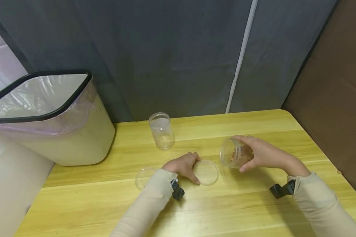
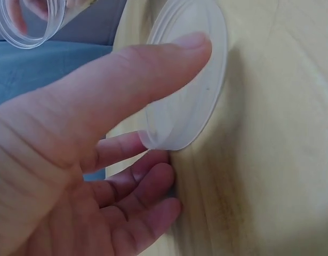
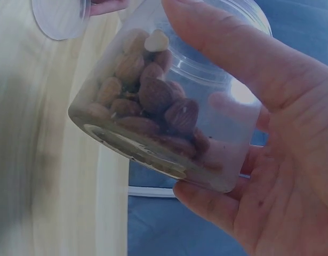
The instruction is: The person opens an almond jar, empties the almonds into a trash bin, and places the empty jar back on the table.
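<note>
My right hand (image 1: 262,153) grips a clear plastic jar (image 3: 228,128) with its thumb and fingers round the wall. Almonds (image 3: 153,96), with one pale piece among them, lie inside near its base. In the head view the jar is tipped on its side, its mouth facing left. Left of it, my left hand (image 1: 182,166) holds a clear round lid (image 1: 206,172) by its left rim. In the left wrist view the thumb crosses the lid's face and the index fingertip meets its edge, while the remaining fingers hang loosely curled.
A second clear jar (image 1: 161,131) stands upright near the table's back edge. Another clear lid (image 1: 143,177) lies partly behind the left sleeve. A white bin (image 1: 86,138) with a plastic liner and black rim stands at the left. Dark grey cloth (image 1: 166,59) hangs behind the wooden table (image 1: 225,210).
</note>
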`<state>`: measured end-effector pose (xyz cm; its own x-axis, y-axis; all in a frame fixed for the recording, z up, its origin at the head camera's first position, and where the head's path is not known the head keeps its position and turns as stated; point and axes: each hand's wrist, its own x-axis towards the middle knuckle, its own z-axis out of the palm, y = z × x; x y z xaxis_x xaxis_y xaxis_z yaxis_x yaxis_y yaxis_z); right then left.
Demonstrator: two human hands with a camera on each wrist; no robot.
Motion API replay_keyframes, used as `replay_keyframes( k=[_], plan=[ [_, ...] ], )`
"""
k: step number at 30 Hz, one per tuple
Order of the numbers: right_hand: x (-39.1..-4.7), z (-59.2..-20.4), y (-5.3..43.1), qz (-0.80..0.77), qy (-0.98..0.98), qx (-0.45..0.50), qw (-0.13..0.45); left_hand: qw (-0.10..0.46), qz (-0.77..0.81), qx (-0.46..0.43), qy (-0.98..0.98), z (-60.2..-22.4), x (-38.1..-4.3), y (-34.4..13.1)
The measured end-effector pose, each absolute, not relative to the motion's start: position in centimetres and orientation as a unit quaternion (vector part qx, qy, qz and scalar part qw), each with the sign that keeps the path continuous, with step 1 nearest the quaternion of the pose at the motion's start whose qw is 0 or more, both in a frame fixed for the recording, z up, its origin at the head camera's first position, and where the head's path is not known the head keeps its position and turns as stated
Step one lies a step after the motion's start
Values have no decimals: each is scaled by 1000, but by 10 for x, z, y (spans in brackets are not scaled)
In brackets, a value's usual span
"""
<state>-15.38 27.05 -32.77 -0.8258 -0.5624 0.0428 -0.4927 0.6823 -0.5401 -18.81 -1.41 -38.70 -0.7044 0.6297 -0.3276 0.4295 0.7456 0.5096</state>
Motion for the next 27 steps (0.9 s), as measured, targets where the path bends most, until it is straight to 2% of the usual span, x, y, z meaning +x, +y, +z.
replay_keyframes(
  k=[13, 20, 27],
  plan=[
    [-168, -298, 270, -227, 924, -303, 48, 241, 224, 302, 895, -359, -191, -22],
    [-181, -276, 264, -215, 920, -324, 52, 212, 246, 315, 892, -331, -191, -36],
    [-192, -254, 245, -189, 917, -346, 51, 160, 247, 320, 901, -307, -189, -55]
  ],
)
